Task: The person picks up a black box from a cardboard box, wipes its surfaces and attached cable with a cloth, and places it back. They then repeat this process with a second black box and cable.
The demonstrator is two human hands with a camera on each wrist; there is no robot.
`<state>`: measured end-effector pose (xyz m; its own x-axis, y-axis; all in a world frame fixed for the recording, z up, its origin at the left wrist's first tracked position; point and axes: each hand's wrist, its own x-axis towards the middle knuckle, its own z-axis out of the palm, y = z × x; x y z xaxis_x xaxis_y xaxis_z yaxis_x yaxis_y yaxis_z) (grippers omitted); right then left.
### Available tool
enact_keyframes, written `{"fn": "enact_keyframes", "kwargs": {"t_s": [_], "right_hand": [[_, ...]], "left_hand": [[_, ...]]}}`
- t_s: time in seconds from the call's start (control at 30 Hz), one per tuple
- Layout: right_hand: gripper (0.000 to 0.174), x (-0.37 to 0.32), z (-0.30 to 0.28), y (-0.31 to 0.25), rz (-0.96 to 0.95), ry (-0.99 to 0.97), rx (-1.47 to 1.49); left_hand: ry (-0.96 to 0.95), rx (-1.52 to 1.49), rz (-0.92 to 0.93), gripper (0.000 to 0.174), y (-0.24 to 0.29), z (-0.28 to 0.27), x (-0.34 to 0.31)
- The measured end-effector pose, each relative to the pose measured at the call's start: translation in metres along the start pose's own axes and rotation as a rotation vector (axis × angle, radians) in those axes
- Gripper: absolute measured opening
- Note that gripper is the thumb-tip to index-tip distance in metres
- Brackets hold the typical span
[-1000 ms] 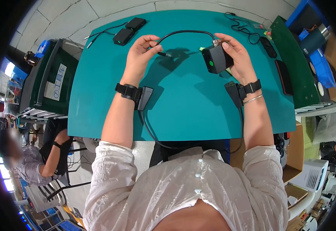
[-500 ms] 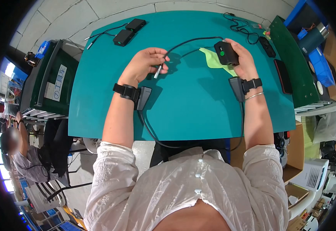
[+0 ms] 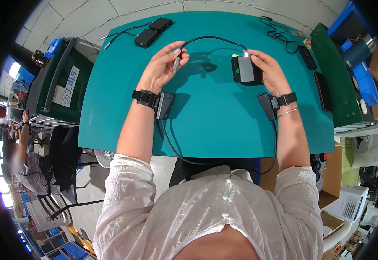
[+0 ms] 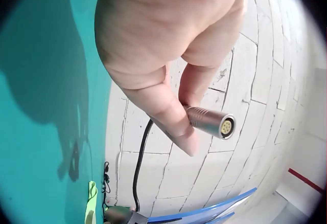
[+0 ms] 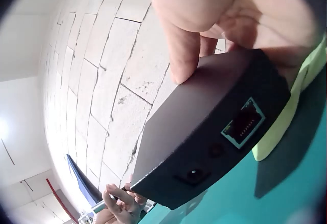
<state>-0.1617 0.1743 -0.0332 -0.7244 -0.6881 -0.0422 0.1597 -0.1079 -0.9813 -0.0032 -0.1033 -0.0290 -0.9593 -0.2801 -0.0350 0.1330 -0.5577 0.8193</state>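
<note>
My left hand (image 3: 160, 67) pinches a silver round cable connector (image 4: 213, 122) between thumb and fingers; its end face shows several small contacts. From it a black cable (image 3: 212, 38) arcs over to a black box (image 3: 246, 70). My right hand (image 3: 271, 73) grips that box by its right side, thumb on its upper face. A green round sticker (image 3: 237, 70) marks one side of the box. In the right wrist view, a network port (image 5: 244, 124) and a small round socket (image 5: 194, 173) face the camera. Both hands are over the green table (image 3: 215, 117).
Two similar black boxes (image 3: 146, 38) with cables lie at the back left. A yellow-green cloth (image 5: 276, 127) is under the right hand. On the right are a coiled black cable (image 3: 280, 35), a power strip (image 3: 306, 57) and a phone (image 3: 323, 91). Another person sits at left.
The left hand has turned and lifted the connector, which pointed right, then down-left. The box swung right and back left, its grey face now turned up. The cloth, exposed midway, is mostly covered again.
</note>
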Motion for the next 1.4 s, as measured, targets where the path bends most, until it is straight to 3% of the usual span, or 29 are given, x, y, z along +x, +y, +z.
{"fn": "enact_keyframes", "kwargs": {"t_s": [0.1,0.2,0.27,0.37,0.47,0.57,0.6,0.73,0.8,0.83,0.93,1.03,1.13,1.2,1.27,1.33,1.4], "right_hand": [[0.032,0.001,0.002,0.001,-0.018,-0.007,-0.084],[0.030,-0.006,0.004,-0.007,0.092,-0.089,-0.106],[0.023,-0.008,0.004,-0.010,-0.042,-0.231,-0.162],[0.022,-0.021,0.010,-0.039,-0.155,-0.250,-0.145],[0.025,-0.061,0.007,-0.080,-0.324,-0.348,-0.244],[0.044,-0.128,-0.020,-0.114,-0.422,-0.259,-0.500],[0.042,-0.154,-0.036,-0.117,-0.264,-0.275,-0.213],[0.045,-0.303,-0.071,-0.130,-0.497,0.106,-0.232],[0.052,-0.381,-0.062,-0.131,-0.393,0.531,-0.318],[0.057,-0.416,-0.085,-0.130,-0.337,0.500,-0.337],[0.052,-0.478,-0.104,-0.103,-0.300,0.752,-0.305],[0.029,-0.482,-0.122,-0.062,-0.276,1.004,-0.276],[0.015,-0.491,-0.188,0.011,-0.206,1.227,-0.185],[0.011,-0.490,-0.237,0.075,-0.228,1.248,-0.230],[0.012,-0.472,-0.247,0.106,0.051,1.313,-0.248],[0.015,-0.454,-0.272,0.168,-0.098,1.279,-0.168],[0.019,-0.438,-0.282,0.203,0.024,1.171,-0.045]], "left_hand": [[-0.112,0.021,-0.011,0.032,-0.003,-0.007,0.007],[-0.146,0.111,0.003,0.034,-0.006,0.000,0.004],[-0.173,0.146,0.000,0.038,-0.008,0.003,0.002],[-0.205,0.183,0.008,0.044,-0.010,0.003,0.005],[-0.285,0.218,0.022,0.050,-0.011,0.000,0.004],[-0.242,0.275,-0.045,0.048,-0.008,0.008,-0.001],[-0.194,0.308,-0.081,0.047,-0.008,0.008,-0.002],[-0.148,0.115,-0.184,0.039,-0.015,-0.033,0.024],[-0.089,0.022,-0.211,0.036,-0.013,-0.045,0.031],[-0.110,-0.015,-0.218,0.036,-0.014,-0.057,0.038],[-0.088,0.020,-0.227,0.036,-0.011,-0.054,0.036],[-0.144,0.031,-0.240,0.037,-0.010,-0.066,0.042],[-0.155,0.006,-0.229,0.040,-0.008,-0.070,0.044],[-0.113,-0.016,-0.226,0.043,-0.007,-0.071,0.042],[-0.131,-0.022,-0.227,0.044,-0.004,-0.079,0.045],[-0.202,-0.089,-0.251,0.043,-0.003,-0.087,0.047],[-0.213,-0.098,-0.255,0.043,-0.002,-0.090,0.047]]}}
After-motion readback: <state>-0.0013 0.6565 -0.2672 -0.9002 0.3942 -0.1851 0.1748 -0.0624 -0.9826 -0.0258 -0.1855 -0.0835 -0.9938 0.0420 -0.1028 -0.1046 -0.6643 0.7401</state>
